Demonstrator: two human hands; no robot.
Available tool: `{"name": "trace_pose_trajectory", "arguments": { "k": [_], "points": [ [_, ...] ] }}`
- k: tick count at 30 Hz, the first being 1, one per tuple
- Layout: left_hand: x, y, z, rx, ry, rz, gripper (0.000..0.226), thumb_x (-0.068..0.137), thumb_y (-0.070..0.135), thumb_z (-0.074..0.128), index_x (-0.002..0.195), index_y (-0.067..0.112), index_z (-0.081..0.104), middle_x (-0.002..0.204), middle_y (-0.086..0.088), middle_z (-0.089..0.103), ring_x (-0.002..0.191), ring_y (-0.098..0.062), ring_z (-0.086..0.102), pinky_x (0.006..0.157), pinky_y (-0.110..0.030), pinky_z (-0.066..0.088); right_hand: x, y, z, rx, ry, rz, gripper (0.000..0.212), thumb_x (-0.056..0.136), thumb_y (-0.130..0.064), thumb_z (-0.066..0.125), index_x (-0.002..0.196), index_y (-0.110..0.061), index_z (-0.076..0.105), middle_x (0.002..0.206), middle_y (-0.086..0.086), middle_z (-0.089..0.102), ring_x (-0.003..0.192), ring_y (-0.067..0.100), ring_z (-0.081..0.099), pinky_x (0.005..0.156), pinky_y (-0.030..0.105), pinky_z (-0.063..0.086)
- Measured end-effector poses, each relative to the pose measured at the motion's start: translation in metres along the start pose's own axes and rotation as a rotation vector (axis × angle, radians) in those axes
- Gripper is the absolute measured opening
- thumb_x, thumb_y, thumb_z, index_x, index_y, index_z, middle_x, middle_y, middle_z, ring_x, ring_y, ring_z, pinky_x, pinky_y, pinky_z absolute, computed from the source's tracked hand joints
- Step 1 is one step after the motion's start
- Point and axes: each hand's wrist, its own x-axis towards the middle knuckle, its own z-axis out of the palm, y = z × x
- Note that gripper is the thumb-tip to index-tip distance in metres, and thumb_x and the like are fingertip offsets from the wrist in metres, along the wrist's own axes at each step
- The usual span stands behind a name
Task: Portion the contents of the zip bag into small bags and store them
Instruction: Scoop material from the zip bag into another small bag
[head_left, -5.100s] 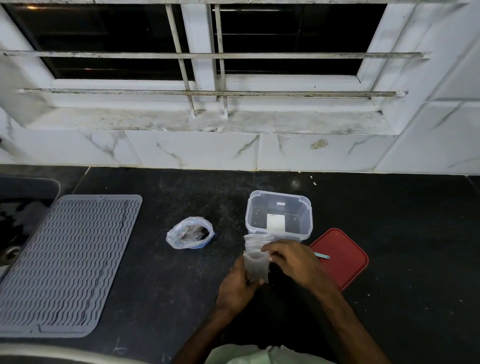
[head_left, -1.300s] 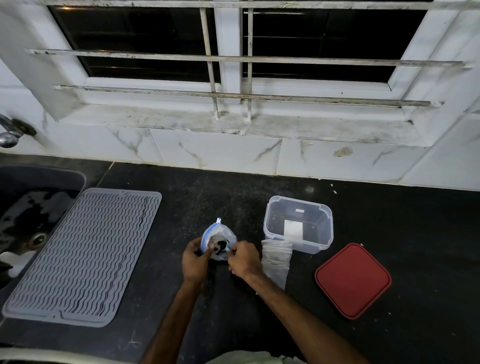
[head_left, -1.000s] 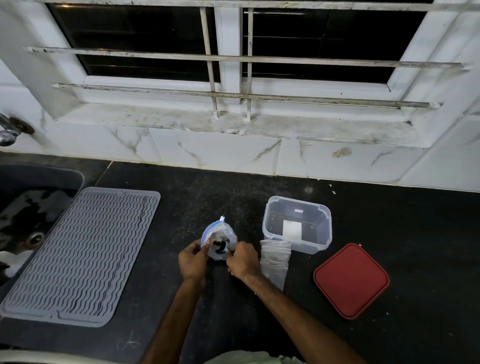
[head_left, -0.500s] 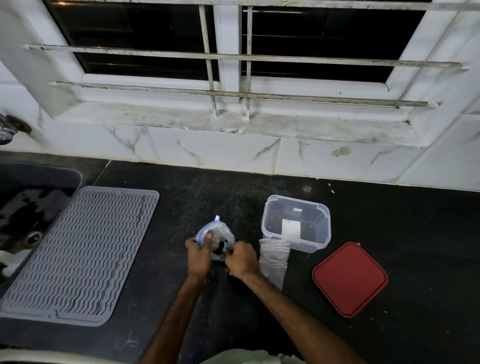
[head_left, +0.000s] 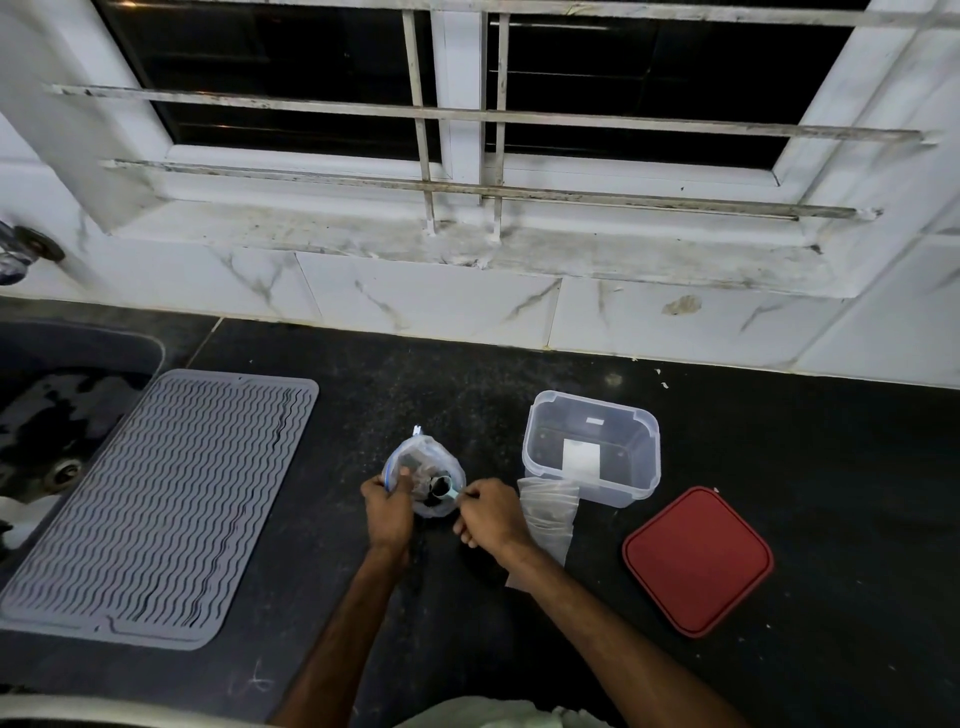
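Head view:
- Zip bag (head_left: 423, 475): stood on the dark counter (head_left: 779, 441), mouth open, dark contents inside. Its rim is gripped by the left hand (head_left: 388, 512), fingers curled over it.
- Right hand (head_left: 491, 517): closed on the handle of a small scoop (head_left: 447, 491), whose bowl is sunk in the bag mouth.
- Small bags (head_left: 550, 512): laid flat beside the right wrist, against the clear container (head_left: 592, 457); none is held open.
- Risk: contents are likely spilt if the scoop is lifted overfull, or if the rim is released and the bag slumps.
- Risk: the small bags may be swept aside by the right forearm.
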Motion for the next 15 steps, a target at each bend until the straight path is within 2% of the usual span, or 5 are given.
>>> {"name": "trace_pose_trajectory", "arguments": {
  "k": [3, 7, 10, 12, 15],
  "points": [
    [0.007, -0.005, -0.001, -0.020, -0.050, 0.006, 0.046, 0.098, 0.029, 0.057, 0.117, -0.012, 0.048, 0.111, -0.030, 0.063, 0.096, -0.031, 0.066, 0.062, -0.023, 0.054, -0.002, -0.002, -0.008, 0.085, -0.050, 0.021, 0.020, 0.094, -0.010, 0.050, 0.082, -0.010, 0.066, 0.063, 0.010, 0.067, 0.041, 0.013, 0.053, 0.041, 0.024, 0.044],
    [0.010, -0.009, 0.002, -0.033, -0.100, 0.007, 0.045, 0.098, 0.029, 0.058, 0.119, -0.010, 0.048, 0.115, -0.032, 0.059, 0.095, -0.030, 0.064, 0.068, -0.029, 0.054, -0.009, -0.006, -0.023, 0.189, -0.106, 0.057, 0.017, 0.094, -0.008, 0.053, 0.092, 0.001, 0.068, 0.060, 0.007, 0.065, 0.042, 0.012, 0.052, 0.040, 0.020, 0.042],
    [0.010, -0.012, 0.001, -0.063, -0.097, -0.010, 0.046, 0.097, 0.027, 0.058, 0.122, -0.009, 0.045, 0.115, -0.029, 0.060, 0.093, -0.026, 0.063, 0.067, -0.028, 0.052, -0.015, -0.009, -0.034, 0.233, -0.115, 0.064, 0.018, 0.094, -0.009, 0.055, 0.097, 0.004, 0.068, 0.061, 0.006, 0.064, 0.044, 0.012, 0.052, 0.041, 0.021, 0.042],
    [0.007, -0.010, -0.002, -0.080, -0.115, -0.024, 0.050, 0.095, 0.031, 0.062, 0.123, -0.008, 0.044, 0.118, -0.029, 0.059, 0.098, -0.029, 0.064, 0.070, -0.029, 0.053, -0.020, -0.010, -0.044, 0.255, -0.114, 0.053, 0.019, 0.094, -0.010, 0.056, 0.098, 0.003, 0.069, 0.064, 0.007, 0.065, 0.046, 0.013, 0.053, 0.043, 0.021, 0.043],
    [-0.011, 0.005, -0.008, -0.031, -0.081, 0.002, 0.058, 0.093, 0.033, 0.064, 0.132, 0.001, 0.036, 0.121, -0.015, 0.057, 0.105, -0.023, 0.061, 0.082, -0.030, 0.053, -0.028, -0.009, -0.062, 0.297, -0.102, 0.022, 0.017, 0.095, -0.012, 0.057, 0.097, -0.001, 0.069, 0.066, 0.008, 0.067, 0.049, 0.013, 0.055, 0.045, 0.021, 0.043]
  ]
}}
